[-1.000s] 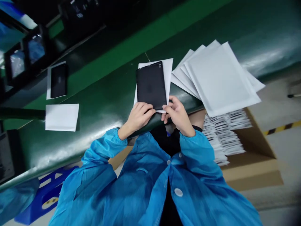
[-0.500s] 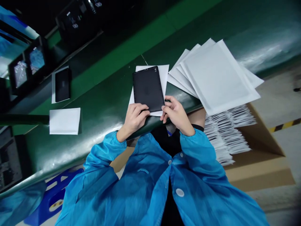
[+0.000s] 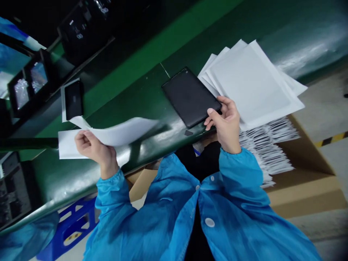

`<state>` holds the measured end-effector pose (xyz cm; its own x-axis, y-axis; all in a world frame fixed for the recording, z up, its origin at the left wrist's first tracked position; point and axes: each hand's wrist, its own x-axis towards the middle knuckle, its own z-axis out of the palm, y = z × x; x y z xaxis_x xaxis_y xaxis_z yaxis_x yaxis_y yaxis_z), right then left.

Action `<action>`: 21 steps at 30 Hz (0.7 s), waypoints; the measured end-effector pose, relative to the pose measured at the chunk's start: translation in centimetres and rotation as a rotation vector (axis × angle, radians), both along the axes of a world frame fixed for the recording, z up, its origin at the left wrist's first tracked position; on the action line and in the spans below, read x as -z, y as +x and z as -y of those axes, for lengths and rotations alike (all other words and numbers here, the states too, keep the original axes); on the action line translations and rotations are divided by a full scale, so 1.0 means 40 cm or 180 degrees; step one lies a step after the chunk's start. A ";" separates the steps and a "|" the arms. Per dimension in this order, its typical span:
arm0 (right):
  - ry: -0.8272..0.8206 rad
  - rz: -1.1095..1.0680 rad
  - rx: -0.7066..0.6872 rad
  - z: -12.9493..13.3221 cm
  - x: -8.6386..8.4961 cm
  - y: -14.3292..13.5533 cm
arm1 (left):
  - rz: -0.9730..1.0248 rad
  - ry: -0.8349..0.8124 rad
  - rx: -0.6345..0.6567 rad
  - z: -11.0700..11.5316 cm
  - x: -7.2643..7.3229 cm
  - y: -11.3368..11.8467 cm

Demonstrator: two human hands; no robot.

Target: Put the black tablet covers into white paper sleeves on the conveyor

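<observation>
With my right hand I pinch the black tablet over the desk, probably steadying it; left of the tablet, my left hand grips a bowed white sheet.

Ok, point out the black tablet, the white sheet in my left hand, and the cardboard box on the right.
Black tablet [image 3: 190, 97], head view: middle of its upward-facing surface.
White sheet [image 3: 125, 132], head view: on its broad, curved face.
Cardboard box [image 3: 307, 196], head view: bare cardboard on its near side.
</observation>
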<state>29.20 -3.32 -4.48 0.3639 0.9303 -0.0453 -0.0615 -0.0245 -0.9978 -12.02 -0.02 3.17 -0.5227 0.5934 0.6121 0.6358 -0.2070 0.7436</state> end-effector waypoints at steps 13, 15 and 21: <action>-0.0051 -0.0008 0.0043 0.001 -0.004 -0.001 | -0.1762 -0.1228 0.0687 -0.125 0.062 -0.069; -0.0049 -0.0017 0.0066 0.000 -0.005 -0.004 | -0.2171 -0.0941 0.0714 -0.114 0.045 -0.046; -0.0023 -0.0021 0.0082 0.000 -0.002 -0.006 | -0.2655 -0.2008 0.2569 0.045 -0.035 0.097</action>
